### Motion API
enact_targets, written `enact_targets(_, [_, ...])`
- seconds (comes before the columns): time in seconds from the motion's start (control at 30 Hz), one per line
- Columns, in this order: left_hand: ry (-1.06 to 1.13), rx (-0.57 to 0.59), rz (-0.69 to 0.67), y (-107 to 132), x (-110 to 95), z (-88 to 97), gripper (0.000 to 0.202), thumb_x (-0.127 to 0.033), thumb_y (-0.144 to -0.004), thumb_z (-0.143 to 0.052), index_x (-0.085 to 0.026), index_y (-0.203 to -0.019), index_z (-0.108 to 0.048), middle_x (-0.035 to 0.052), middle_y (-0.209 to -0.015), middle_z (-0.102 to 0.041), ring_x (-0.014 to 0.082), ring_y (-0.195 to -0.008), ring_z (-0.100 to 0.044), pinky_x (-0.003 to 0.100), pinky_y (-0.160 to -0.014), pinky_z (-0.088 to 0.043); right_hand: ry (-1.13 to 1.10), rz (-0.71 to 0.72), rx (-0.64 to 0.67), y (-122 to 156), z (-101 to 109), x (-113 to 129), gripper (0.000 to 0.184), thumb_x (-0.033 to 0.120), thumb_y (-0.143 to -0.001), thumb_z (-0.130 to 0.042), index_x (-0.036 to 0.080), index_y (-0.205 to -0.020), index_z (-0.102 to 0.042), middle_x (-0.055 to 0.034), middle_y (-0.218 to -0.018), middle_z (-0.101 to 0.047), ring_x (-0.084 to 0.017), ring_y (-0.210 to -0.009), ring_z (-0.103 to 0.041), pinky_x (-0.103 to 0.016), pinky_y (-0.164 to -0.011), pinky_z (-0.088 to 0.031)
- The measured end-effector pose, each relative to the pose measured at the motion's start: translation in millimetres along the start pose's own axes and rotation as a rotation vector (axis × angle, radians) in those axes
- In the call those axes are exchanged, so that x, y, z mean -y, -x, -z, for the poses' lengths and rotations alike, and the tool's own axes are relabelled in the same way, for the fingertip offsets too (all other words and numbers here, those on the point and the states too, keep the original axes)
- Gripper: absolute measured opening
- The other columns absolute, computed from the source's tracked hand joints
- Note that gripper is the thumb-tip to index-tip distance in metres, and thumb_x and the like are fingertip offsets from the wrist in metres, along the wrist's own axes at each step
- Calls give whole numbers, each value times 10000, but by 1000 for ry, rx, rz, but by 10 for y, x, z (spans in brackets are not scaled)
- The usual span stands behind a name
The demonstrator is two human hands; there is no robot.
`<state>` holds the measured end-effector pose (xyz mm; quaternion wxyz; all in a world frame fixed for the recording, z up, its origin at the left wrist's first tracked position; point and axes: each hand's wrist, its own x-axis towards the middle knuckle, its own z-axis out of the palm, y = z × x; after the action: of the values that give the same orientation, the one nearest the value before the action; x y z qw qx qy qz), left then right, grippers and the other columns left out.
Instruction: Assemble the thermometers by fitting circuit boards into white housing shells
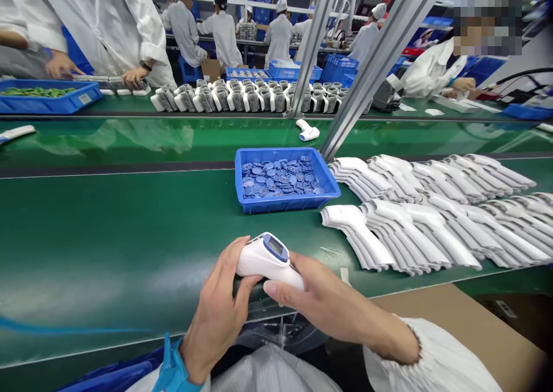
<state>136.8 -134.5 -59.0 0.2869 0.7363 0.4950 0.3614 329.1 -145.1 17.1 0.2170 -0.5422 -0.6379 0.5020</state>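
Between both hands I hold a white infrared thermometer with a blue-rimmed display, tilted over the front of the green bench. My left hand is closed round its head end, fingers behind and thumb on the near side. Around the handle end wraps my right hand, its thumb lying along the white shell. Just beyond the hands stands a blue tray full of small blue plastic pieces. Stacked white shell halves lie in rows to the right.
Past the bench runs a green conveyor belt carrying another white thermometer. A slanted metal post rises behind the tray. Grey-and-white parts line the far bench, where co-workers in white coats stand. A cardboard sheet is at lower right.
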Motion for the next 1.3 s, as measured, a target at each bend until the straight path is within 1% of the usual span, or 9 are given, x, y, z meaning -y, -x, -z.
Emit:
enact_targets(0.1, [35, 47, 42, -43, -6, 49, 435, -290, -966, -526, -220, -1393, -478, 79, -1415, -561, 234, -1299, -535, 346, -1111, -401, 86, 66, -33, 25, -18, -27, 224, 395, -1003, -478, 211, -1013, -605, 4, -888, -652, -136, -733, -543, -255, -634, -428])
enact_targets(0.2, [106, 297, 126, -163, -58, 182, 382, -370, -903, -640, -246, -1262, -594, 36, -1217, -677, 228, -1089, -631, 312, -927, -479, 247, 164, -49, 34, 6, -125, 214, 393, -996, -509, 206, -966, -609, -16, -893, -637, -166, -804, -556, -295, -719, -454])
enact_targets(0.3, [140, 444, 160, -283, -118, 300, 276, -405, -869, -685, -254, -1099, -669, -14, -974, -713, 179, -840, -627, 273, -745, -448, 187, 217, -93, -23, 33, -184, 236, 357, -996, -516, 230, -1181, -591, -44, -1082, -630, -179, -982, -577, -313, -833, -483])
enact_targets(0.4, [151, 392, 133, -335, -165, 328, 230, -380, -888, -660, -225, -1057, -652, -17, -924, -690, 152, -782, -584, 260, -702, -412, 52, 251, -186, -153, -25, -103, 318, 365, -983, -539, 268, -1284, -562, -36, -1184, -611, -151, -1016, -590, -264, -795, -492])
enact_targets(0.53, [150, 328, 118, -371, -227, 282, 184, -325, -870, -647, -169, -950, -589, 7, -909, -667, 146, -765, -573, 251, -650, -402, 132, 267, -433, -402, -246, 89, 240, 412, -936, -606, 207, -825, -663, 9, -813, -628, -112, -725, -565, -249, -649, -423])
enact_targets(0.7, [192, 448, 10, -406, -216, 144, 75, -144, -805, -530, -159, -857, -583, 27, -778, -684, 139, -637, -593, 238, -539, -383, 520, 416, -804, -659, -463, 93, 528, 398, -984, -539, 185, -522, -395, 36, -532, -401, -92, -527, -358, -304, -553, -266])
enact_targets(0.87, [-28, 306, -64, -401, -154, 44, 147, -156, -737, -525, -146, -865, -597, 88, -727, -693, 203, -586, -608, 292, -528, -346, 590, 596, -864, -724, -437, 39, 513, 253, -992, -502, 188, -499, -376, 34, -507, -378, -83, -500, -342, -296, -525, -249])
enact_targets(1.03, [98, 394, 9, -500, -177, 185, 157, -323, -850, -588, -180, -909, -558, 27, -784, -691, 165, -615, -606, 258, -545, -371, 331, 460, -1000, -744, -289, 100, 520, 304, -1003, -486, 186, -497, -452, 34, -492, -446, -72, -465, -384, -270, -515, -283])
enact_targets(1.3, [-135, 260, -85, -383, -188, 82, 149, -323, -870, -532, -176, -863, -510, 52, -700, -670, 192, -551, -592, 294, -543, -311, 345, 464, -875, -696, -345, 60, 524, 324, -1014, -418, 186, -521, -530, -1, -505, -526, -97, -482, -459, -274, -548, -319])
